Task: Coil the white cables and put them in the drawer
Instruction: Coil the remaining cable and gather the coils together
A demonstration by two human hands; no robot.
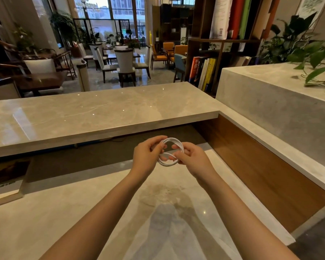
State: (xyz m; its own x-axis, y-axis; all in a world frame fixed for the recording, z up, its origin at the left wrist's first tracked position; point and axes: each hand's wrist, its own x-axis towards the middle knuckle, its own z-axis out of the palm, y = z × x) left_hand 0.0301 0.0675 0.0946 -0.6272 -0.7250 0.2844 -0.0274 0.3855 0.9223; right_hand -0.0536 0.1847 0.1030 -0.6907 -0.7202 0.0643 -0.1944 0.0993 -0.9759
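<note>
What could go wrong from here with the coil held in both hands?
1. The white cable coil is held only by pinches of the left hand and the right hand. No tie shows, so the loops may spring apart if either hand lets go.
2. It is held above the lower desk top; a slip would drop it there and probably uncoil it.
3. No drawer is in view, so the coil likely has to be carried loose.

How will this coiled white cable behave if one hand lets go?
Likely floppy and light: the white cable is thin and bends into small loops. It may spring open, since the left hand and right hand both pinch the coil.
</note>
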